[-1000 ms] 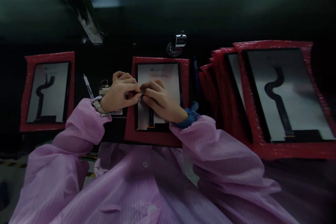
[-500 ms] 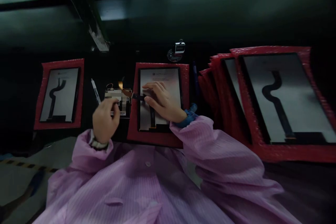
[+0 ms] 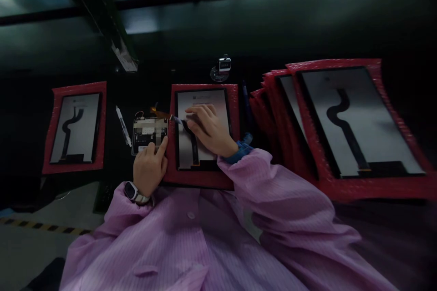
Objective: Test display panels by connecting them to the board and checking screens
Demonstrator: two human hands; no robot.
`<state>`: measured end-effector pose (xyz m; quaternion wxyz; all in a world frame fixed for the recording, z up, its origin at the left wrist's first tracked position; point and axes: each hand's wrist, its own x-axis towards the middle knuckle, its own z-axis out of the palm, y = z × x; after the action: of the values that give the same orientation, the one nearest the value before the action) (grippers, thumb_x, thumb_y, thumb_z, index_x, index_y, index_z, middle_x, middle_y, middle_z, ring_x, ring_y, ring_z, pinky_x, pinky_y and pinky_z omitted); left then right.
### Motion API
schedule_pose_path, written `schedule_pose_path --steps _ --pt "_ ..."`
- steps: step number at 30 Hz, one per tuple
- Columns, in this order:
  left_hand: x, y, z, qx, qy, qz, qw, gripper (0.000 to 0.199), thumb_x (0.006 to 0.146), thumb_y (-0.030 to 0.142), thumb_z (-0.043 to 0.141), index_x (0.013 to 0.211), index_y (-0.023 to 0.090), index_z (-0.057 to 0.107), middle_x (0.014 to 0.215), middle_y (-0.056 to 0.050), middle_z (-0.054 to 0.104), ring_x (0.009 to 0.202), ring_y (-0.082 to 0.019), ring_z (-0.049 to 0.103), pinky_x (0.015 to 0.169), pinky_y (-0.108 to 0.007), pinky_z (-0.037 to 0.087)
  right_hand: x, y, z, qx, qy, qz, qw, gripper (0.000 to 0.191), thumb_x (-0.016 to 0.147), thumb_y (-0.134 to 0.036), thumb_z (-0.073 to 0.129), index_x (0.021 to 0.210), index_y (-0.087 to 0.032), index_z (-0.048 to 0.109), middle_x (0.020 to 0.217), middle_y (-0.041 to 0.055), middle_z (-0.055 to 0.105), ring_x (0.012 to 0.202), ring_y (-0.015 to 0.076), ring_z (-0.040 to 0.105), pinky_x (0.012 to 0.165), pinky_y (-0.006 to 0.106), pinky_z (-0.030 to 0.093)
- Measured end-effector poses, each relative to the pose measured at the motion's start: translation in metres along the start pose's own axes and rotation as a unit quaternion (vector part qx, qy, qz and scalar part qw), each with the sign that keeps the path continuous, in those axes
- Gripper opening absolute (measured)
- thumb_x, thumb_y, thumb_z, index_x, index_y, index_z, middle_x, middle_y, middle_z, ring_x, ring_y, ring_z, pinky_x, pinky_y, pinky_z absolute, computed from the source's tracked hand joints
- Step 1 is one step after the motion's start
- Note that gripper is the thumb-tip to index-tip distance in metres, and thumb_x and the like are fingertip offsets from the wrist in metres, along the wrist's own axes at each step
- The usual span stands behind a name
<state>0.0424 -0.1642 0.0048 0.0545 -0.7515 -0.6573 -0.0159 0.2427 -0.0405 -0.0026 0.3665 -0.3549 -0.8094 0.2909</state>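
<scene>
My left hand [image 3: 150,170] is at the near edge of a small circuit board [image 3: 148,131], index finger stretched to its lower right corner and the other fingers bent. I see nothing held in it. My right hand [image 3: 212,131] lies over a display panel [image 3: 186,152], fingers stretched and thumb apart, its thumb tip beside the panel's black flex cable [image 3: 194,148]. Whether the thumb presses the cable I cannot tell. An orange ribbon cable [image 3: 160,113] runs from the board to the black cable's upper end. Under the panel is a red bubble-wrap sleeve [image 3: 234,100].
Left lies another panel [image 3: 77,127] on red wrap, with a white pen [image 3: 123,126] between it and the board. A metal tally counter [image 3: 223,64] stands behind, near a blue pen [image 3: 246,95]. At right is a stack of panels [image 3: 382,132] in red sleeves [image 3: 372,186].
My left hand has moved right and turned, and its index finger now reaches the board's lower right corner. The orange ribbon has shifted. My right hand keeps its pose on the panel.
</scene>
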Motion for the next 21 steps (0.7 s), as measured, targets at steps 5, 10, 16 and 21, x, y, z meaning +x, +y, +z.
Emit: schedule_pose_path --steps 5,10,16,21 --pt "0.002 0.000 0.002 -0.012 0.002 -0.006 1.000 0.051 0.096 0.017 0.043 0.146 0.019 0.057 0.092 -0.008 0.060 0.078 -0.024 0.061 0.069 -0.036 0.047 0.001 -0.002 -0.001 -0.035 0.001 0.006 0.999 0.034 0.105 -0.041 0.039 0.122 -0.018 0.059 0.120 0.0118 0.063 0.118 0.0276 0.050 0.107 0.050 0.043" --pt "0.000 -0.002 0.007 -0.026 0.067 0.002 0.997 0.046 0.098 0.017 0.042 0.140 0.016 0.061 0.088 -0.008 0.061 0.072 -0.024 0.058 0.066 -0.037 0.046 0.000 -0.005 -0.011 -0.082 0.027 0.043 0.995 0.032 0.102 -0.036 0.044 0.123 -0.017 0.059 0.122 0.0119 0.062 0.116 0.0282 0.051 0.106 0.048 0.043" --pt "-0.003 -0.004 0.006 -0.110 0.191 0.145 0.965 0.036 0.099 0.020 0.050 0.133 0.013 0.061 0.105 -0.012 0.070 0.097 -0.025 0.064 0.088 -0.038 0.052 -0.055 -0.013 -0.026 -0.182 0.104 0.176 0.962 0.036 0.101 -0.035 0.043 0.120 -0.010 0.060 0.112 0.0180 0.064 0.103 0.0326 0.055 0.097 0.053 0.045" --pt "0.001 -0.006 0.002 -0.140 0.173 0.229 0.948 0.028 0.098 0.019 0.053 0.123 0.012 0.065 0.109 -0.011 0.073 0.104 -0.025 0.066 0.097 -0.038 0.051 -0.097 -0.025 -0.013 -0.165 0.134 0.244 0.946 0.044 0.098 -0.039 0.046 0.128 -0.010 0.059 0.118 0.0189 0.064 0.107 0.0328 0.055 0.097 0.052 0.048"
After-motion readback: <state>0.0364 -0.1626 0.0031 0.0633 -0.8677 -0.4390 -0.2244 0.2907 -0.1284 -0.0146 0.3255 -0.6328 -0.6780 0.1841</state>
